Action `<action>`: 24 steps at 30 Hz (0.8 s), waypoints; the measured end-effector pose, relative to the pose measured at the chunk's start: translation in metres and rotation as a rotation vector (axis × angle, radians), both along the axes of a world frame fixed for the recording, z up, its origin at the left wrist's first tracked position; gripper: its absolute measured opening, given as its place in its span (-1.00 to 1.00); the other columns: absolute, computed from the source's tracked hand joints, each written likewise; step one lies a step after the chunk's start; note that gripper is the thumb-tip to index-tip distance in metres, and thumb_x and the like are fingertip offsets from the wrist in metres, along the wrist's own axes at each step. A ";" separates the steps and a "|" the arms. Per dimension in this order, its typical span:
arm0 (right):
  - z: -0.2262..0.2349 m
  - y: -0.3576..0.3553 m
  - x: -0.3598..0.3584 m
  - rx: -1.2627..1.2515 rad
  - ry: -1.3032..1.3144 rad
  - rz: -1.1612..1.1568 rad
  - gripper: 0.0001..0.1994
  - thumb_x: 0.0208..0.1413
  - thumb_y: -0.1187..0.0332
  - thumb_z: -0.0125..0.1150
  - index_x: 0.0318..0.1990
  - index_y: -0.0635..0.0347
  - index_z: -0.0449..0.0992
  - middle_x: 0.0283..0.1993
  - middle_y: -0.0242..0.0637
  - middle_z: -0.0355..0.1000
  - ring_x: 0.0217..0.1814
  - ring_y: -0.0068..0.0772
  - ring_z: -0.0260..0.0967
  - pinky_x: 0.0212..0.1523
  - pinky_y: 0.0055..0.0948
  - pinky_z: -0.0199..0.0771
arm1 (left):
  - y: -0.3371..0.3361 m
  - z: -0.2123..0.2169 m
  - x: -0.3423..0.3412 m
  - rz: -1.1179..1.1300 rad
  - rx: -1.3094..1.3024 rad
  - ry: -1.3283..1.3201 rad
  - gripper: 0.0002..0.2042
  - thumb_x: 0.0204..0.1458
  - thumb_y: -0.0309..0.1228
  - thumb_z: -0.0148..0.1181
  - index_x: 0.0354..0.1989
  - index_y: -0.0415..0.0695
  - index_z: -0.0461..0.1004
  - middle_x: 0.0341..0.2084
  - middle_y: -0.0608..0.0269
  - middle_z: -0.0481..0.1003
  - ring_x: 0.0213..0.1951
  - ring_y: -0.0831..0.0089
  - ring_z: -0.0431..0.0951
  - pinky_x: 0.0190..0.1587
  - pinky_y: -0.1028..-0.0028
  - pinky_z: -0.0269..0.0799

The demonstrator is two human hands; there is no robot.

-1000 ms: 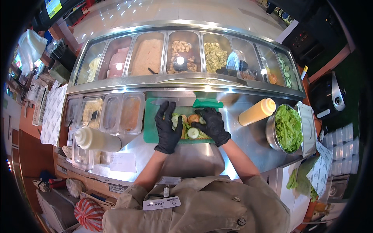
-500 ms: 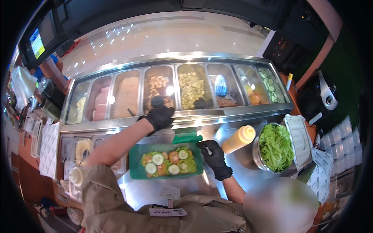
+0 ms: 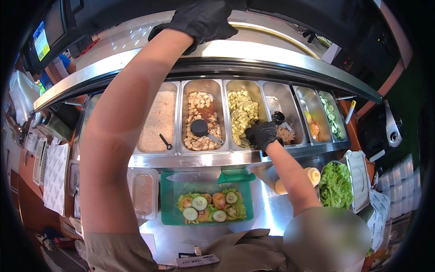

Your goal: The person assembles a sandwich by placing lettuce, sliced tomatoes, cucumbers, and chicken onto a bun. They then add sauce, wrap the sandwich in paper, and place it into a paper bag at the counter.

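Observation:
My left hand (image 3: 201, 25), black-gloved, is high at the far side, gripping the metal-edged lid (image 3: 290, 56) raised over the food pans. My right hand (image 3: 263, 134), also gloved, reaches into the pan of yellow-green chunky filling (image 3: 244, 111), fingers curled; what they hold is hidden. Just beyond it, a black scoop (image 3: 277, 118) with a silver handle shows over the neighbouring pan of brownish shredded filling (image 3: 285, 135). Nearer me, lettuce, tomato and cucumber slices (image 3: 198, 202) lie in two groups on a green cutting board (image 3: 170, 213). A green-handled knife (image 3: 235, 177) rests along its far edge.
Left of the chunky filling are a pan of diced meat (image 3: 197, 100) with a scoop and a pale spread (image 3: 158, 118). Cucumber slices (image 3: 331, 118) fill the far-right pan. Behind my right forearm stands a sauce bottle (image 3: 312, 175), beside a bowl of lettuce (image 3: 336, 183).
My left hand has gone up and away from me, lifting the lid off the pans. My right hand has moved from beside the cutting board forward into the yellow-green filling's pan.

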State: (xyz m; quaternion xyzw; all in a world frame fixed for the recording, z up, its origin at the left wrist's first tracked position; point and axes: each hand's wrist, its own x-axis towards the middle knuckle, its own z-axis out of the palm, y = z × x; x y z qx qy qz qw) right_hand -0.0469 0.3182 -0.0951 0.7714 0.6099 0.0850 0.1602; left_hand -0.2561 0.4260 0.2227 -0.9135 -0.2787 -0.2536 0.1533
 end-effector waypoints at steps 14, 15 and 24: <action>0.017 0.000 -0.019 0.151 0.214 0.364 -0.66 -0.04 0.50 -0.09 -0.05 0.14 0.39 -0.44 -0.13 0.46 -0.47 -0.18 0.46 -0.50 -0.26 0.45 | 0.011 0.006 -0.005 -0.008 -0.024 -0.121 -0.70 -0.27 -0.24 0.18 -0.37 -0.17 0.54 -0.38 -0.05 0.51 -0.26 0.08 0.52 -0.18 0.24 0.43; 0.017 -0.006 -0.013 0.104 0.315 0.280 -0.66 -0.04 0.49 -0.08 -0.05 0.14 0.40 -0.43 -0.12 0.47 -0.46 -0.17 0.46 -0.49 -0.24 0.45 | 0.012 0.006 -0.005 -0.046 -0.029 -0.155 -0.70 -0.27 -0.25 0.19 -0.36 -0.17 0.54 -0.38 -0.07 0.50 -0.25 0.07 0.52 -0.18 0.25 0.42; 0.037 -0.010 0.011 -0.025 0.195 0.237 -0.68 0.08 0.29 -0.11 0.01 -0.11 0.37 -0.44 -0.08 0.45 -0.42 -0.11 0.45 -0.43 -0.18 0.37 | 0.016 -0.001 -0.004 -0.095 -0.006 -0.190 -0.67 -0.28 -0.26 0.19 -0.34 -0.20 0.53 -0.34 -0.10 0.49 -0.22 0.03 0.50 -0.15 0.25 0.41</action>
